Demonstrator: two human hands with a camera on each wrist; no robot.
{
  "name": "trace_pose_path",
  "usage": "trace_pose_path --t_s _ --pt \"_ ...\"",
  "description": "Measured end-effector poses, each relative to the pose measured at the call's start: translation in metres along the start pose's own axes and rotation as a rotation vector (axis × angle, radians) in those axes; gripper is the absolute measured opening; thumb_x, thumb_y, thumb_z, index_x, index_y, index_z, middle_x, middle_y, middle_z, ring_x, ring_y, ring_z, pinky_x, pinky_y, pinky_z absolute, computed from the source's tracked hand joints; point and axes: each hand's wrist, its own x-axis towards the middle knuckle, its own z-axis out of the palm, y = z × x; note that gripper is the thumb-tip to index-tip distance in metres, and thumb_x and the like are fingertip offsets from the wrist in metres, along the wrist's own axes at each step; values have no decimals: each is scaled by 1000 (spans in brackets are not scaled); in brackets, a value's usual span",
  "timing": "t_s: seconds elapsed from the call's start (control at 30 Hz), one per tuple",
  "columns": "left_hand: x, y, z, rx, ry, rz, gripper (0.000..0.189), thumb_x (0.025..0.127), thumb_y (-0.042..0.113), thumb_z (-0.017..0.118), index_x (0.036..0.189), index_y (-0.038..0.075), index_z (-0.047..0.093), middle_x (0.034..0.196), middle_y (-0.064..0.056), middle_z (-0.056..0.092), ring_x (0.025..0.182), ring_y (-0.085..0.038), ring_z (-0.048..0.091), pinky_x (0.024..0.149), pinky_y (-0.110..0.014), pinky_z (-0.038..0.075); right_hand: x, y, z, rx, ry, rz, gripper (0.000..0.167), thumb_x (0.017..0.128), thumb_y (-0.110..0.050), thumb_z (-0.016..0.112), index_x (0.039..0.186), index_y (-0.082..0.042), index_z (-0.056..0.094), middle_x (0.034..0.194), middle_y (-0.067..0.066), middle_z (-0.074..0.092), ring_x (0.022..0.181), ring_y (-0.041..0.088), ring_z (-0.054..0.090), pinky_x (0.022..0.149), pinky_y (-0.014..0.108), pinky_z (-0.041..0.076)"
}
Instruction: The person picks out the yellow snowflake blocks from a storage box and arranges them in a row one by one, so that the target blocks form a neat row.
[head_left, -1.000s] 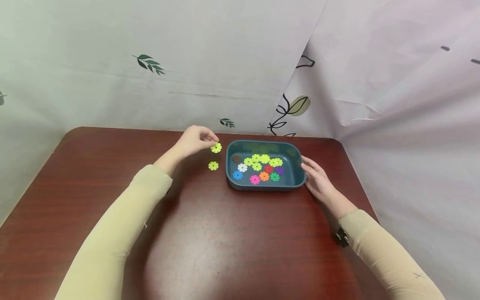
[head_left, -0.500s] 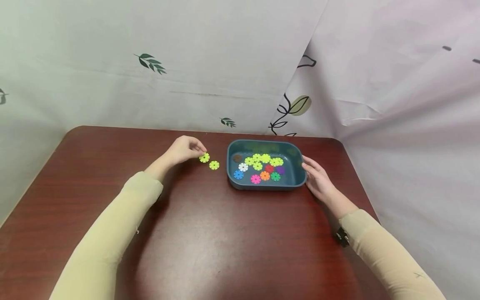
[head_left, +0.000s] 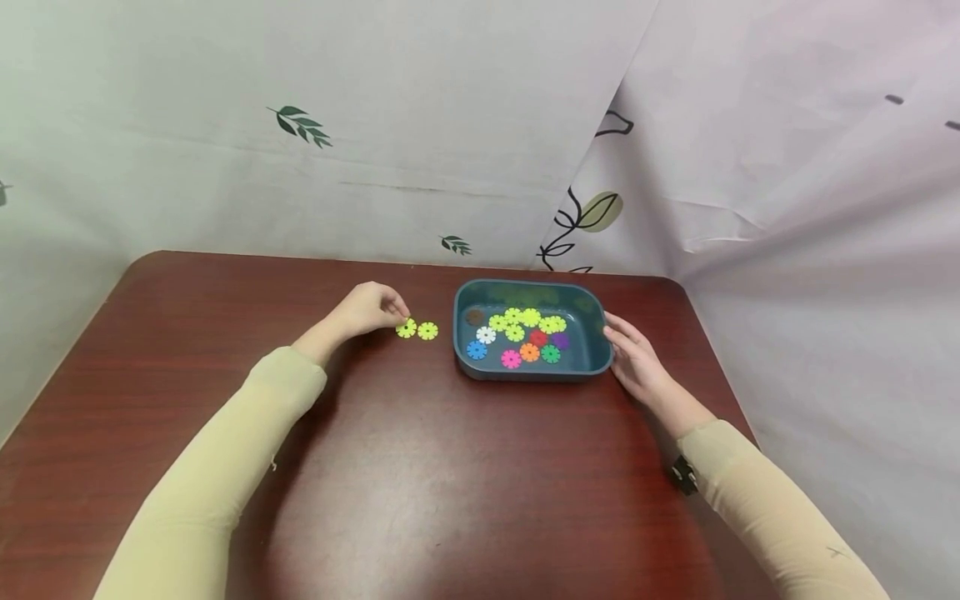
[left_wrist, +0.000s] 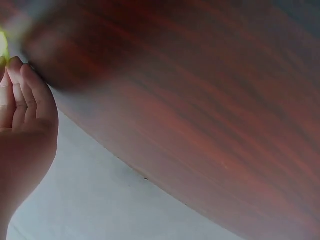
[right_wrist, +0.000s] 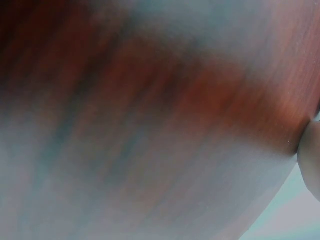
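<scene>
In the head view my left hand (head_left: 369,308) pinches a yellow notched plastic disc (head_left: 406,328) between thumb and fingertips, right at the table surface. Just to its right lies a second yellow disc (head_left: 427,331), flat on the wood. A dark blue-grey rectangular basin (head_left: 532,374) stands to the right of both. Its right end is held by my right hand (head_left: 634,357), with fingertips at the rim. The left wrist view catches the left fingers (left_wrist: 35,95) and a bright yellow edge of the disc (left_wrist: 3,46). Only a sliver of the right hand (right_wrist: 311,160) shows in the right wrist view.
Inside the basin lie several yellow discs (head_left: 514,332) with single ones in other colours, among them a pink disc (head_left: 511,359), a blue disc (head_left: 476,350) and a white disc (head_left: 486,335). A pale printed sheet (head_left: 360,133) hangs behind the brown table (head_left: 450,500).
My left hand has moved left and toward me with the yellow disc, bringing it down beside the other loose one. The right hand has stayed at the basin.
</scene>
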Motion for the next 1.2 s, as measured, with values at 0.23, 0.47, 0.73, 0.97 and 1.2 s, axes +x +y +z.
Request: trace_pose_path --t_s 0.23,0.47,0.73,0.97,1.2 --pt "-1 -2 1 27 7 22 6 91 5 76 93 1 80 89 -13 80 89 -29 75 88 -43 59 0 0 0 -1 2 13 33 113 -7 45 123 -27 70 118 -10 74 108 3 67 89 19 56" --pt "-1 -1 4 34 18 26 6 90 4 77 92 1 80 87 -13 80 88 -29 75 87 -43 60 1 0 -1 1 -1 17 33 113 -7 45 123 -26 69 118 -10 74 107 3 67 89 19 56" --pt "-1 -1 6 29 18 23 6 90 4 76 93 0 80 88 -14 80 88 -29 74 87 -44 60 1 0 -1 -6 -7 5 33 113 -7 45 124 -26 69 118 -9 74 107 3 67 89 18 56" --pt "0 -3 2 1 11 28 7 91 5 76 95 0 80 91 -15 80 88 -28 75 87 -42 61 2 -2 1 -8 -5 -1 31 113 -7 46 125 -25 69 118 -9 74 106 4 68 89 18 57" --pt "2 5 -1 -49 34 9 10 94 4 74 101 0 79 99 -17 80 96 -30 75 91 -42 60 1 0 1 11 2 7 33 112 -6 46 123 -25 70 117 -9 74 106 4 68 89 19 57"
